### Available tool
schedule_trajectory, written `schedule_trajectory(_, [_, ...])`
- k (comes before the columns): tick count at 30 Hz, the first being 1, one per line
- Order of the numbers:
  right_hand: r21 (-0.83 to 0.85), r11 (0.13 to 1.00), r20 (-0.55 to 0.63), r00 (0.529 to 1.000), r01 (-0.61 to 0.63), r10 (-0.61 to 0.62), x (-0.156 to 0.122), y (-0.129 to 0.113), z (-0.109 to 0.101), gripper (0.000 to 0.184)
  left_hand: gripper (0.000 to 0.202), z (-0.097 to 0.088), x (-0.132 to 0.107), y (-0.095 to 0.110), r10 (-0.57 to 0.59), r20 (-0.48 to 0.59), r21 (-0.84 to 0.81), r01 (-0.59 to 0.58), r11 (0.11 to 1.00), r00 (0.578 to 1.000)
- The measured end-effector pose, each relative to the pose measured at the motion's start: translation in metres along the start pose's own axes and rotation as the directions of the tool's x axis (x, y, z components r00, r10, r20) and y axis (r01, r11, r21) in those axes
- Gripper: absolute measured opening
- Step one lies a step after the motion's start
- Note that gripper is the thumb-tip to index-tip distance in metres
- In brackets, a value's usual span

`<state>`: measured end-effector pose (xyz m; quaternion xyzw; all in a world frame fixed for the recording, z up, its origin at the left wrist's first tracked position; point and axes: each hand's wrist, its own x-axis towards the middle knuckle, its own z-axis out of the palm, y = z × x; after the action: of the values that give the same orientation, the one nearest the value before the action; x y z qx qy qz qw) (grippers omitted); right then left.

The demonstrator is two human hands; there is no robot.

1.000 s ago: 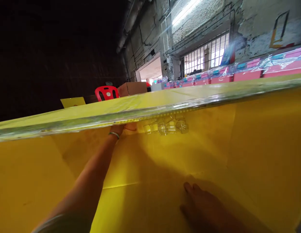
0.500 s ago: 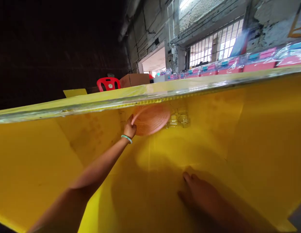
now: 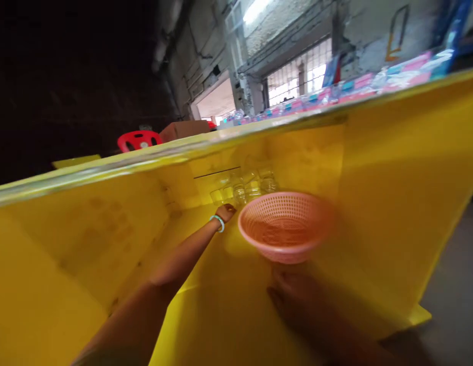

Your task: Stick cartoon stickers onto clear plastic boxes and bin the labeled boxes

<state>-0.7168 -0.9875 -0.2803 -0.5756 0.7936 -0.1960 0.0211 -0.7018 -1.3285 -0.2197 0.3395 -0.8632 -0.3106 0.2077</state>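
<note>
My left hand (image 3: pixel 226 211), with a pale green bangle on the wrist, reaches far into a yellow-walled bin (image 3: pixel 206 315). Its fingers are loosely bent beside several clear plastic containers (image 3: pixel 253 188) grouped by the far wall; no hold on them shows. To the right of that hand, a pink plastic basket (image 3: pixel 285 249) with a perforated wall sits apart from it, tilted toward me. My right hand (image 3: pixel 293 295) is in shadow just below the basket, blurred, thumb and fingers apart and nothing seen between them.
The bin's taped rim (image 3: pixel 206 144) crosses the view in front of me. Beyond it are a red chair (image 3: pixel 139 138), a cardboard box (image 3: pixel 185 130) and a row of wrapped pink and blue packages (image 3: pixel 358 86). A barred window (image 3: pixel 297 76) is in the wall behind.
The pink basket has moved right and nearer, out of my left hand's grip. More of the clear containers show, with my left hand beside them. The view has turned somewhat to the right.
</note>
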Motion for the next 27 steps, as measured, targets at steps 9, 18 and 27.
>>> schedule_trajectory(9, [0.123,0.989,-0.035,0.995,-0.087,0.092,0.002,0.010,-0.001,0.034,0.066,0.034,0.122,0.026,0.272,-0.069,0.534,-0.195,0.823,0.960])
schedule_trajectory(18, [0.243,0.963,-0.067,0.988,-0.116,0.136,0.009,0.023,0.016,0.035,0.064,0.039,0.172,0.018,0.258,0.027,0.726,-0.196,0.659,0.966])
schedule_trajectory(27, [0.142,0.981,0.017,0.991,-0.134,0.133,0.010,0.011,-0.001,0.035,0.050,-0.027,0.089,-0.028,0.231,-0.078,0.710,-0.109,0.696,0.970])
